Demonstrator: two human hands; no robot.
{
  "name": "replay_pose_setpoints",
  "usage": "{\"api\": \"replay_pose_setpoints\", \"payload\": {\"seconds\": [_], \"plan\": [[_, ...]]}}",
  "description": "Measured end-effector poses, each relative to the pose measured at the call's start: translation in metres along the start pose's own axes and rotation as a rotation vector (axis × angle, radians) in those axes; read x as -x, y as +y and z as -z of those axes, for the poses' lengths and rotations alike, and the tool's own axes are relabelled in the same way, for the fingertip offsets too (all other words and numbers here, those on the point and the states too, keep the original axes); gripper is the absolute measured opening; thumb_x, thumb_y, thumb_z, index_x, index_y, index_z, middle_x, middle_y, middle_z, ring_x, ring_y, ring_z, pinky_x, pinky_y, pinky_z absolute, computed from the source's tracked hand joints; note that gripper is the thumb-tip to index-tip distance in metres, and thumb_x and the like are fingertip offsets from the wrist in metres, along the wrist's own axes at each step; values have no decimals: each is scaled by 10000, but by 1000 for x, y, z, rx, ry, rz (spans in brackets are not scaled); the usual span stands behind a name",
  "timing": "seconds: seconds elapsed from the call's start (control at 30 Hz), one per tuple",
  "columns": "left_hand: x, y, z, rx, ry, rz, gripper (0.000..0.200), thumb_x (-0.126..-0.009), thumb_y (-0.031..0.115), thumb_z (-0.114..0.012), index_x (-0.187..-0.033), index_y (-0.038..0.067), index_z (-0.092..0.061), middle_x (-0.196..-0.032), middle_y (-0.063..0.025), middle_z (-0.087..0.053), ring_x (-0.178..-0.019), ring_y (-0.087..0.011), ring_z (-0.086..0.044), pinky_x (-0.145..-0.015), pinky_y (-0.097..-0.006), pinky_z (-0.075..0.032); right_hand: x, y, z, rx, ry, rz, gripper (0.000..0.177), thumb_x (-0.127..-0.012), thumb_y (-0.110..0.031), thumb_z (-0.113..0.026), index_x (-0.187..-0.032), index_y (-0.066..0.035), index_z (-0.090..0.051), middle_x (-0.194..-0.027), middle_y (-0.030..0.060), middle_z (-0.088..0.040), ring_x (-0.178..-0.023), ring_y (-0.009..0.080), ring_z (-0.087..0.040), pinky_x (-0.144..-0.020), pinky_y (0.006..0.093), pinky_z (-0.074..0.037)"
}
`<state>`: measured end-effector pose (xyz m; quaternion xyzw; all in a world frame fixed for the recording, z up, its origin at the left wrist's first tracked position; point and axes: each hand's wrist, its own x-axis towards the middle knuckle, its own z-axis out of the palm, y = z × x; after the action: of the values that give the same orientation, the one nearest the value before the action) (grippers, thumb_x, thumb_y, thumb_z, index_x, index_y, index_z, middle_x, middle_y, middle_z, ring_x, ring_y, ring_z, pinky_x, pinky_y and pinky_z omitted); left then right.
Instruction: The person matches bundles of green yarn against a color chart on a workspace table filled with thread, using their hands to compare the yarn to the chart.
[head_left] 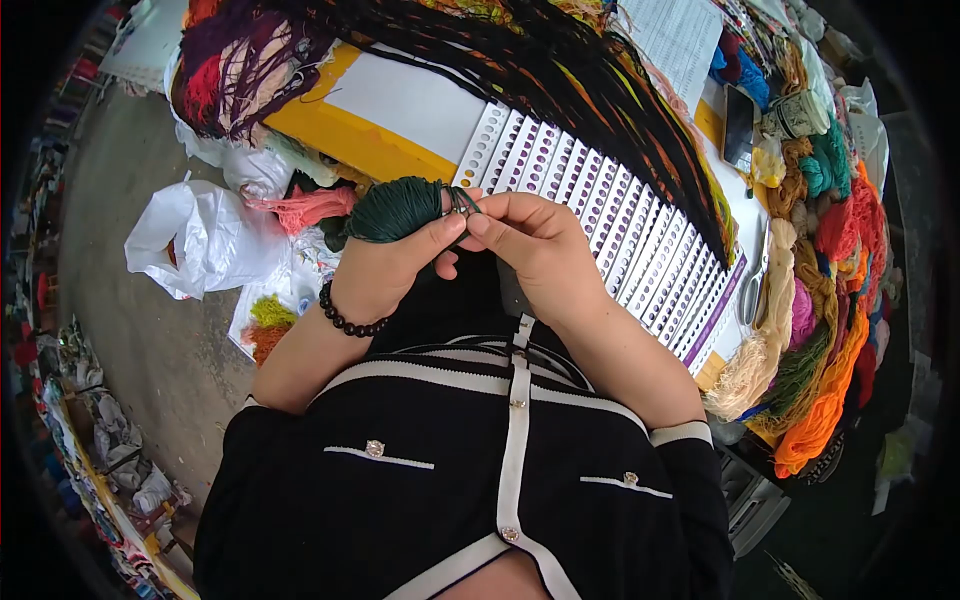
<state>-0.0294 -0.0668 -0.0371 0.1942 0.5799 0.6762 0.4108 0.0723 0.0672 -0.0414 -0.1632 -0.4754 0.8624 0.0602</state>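
A bundle of dark green yarn (395,210) is held in front of my body, above the near edge of the table. My left hand (420,245) is closed around the bundle's narrow end, with a black bead bracelet on the wrist. Close against it, my right hand (530,245) pinches a loop of the same yarn between thumb and fingertips. The two hands nearly meet at this loop. Part of the left fingers lies hidden behind the yarn.
White punched cards (600,215) lie in a row on the yellow table (400,135). Black and orange threads (590,80) drape across them. At the right are colourful skeins (830,350), scissors (757,280) and a phone (738,125). A white plastic bag (195,235) sits at the left.
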Motion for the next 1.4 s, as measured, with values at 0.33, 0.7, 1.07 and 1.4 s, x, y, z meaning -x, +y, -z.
{"api": "replay_pose_setpoints", "payload": {"seconds": [0.33, 0.7, 1.07, 1.4], "plan": [[3, 1, 5, -56, -20, 18, 348, -832, 56, -568, -1172, -17, -569, -908, -65, -652, -727, -104, -624, -534, -186, -452, 0, 2, 3, -6, 34, -17, 183, -862, -44, -582, -1005, 51, -647, -855, 90, -663, -785, 137, -603, -771, 256, -474], [4, -1, 6, -59, -45, 41, 369, -820, 27, -528, -1184, -26, -560, -905, -92, -646, -675, -113, -614, -520, -173, -427, 1, -4, -5, 89, 76, -20, 140, -820, -22, -610, -926, 61, -650, -815, 93, -652, -746, 129, -605, -724, 238, -474], [1, -5, 12, 55, -86, 67, 401, -803, 34, -539, -1199, -33, -545, -892, -114, -642, -685, -123, -621, -517, -173, -425, 0, 4, 1, -4, 98, -18, 135, -839, -40, -577, -883, 63, -653, -777, 83, -647, -735, 122, -597, -732, 239, -472], [1, -8, 8, 61, -71, 46, 385, -813, 35, -541, -1191, -33, -548, -909, -89, -644, -698, -117, -623, -526, -174, -431, 1, 0, -2, 13, 68, -33, 147, -850, -46, -593, -947, 53, -640, -829, 86, -650, -752, 129, -600, -734, 246, -475]]}}
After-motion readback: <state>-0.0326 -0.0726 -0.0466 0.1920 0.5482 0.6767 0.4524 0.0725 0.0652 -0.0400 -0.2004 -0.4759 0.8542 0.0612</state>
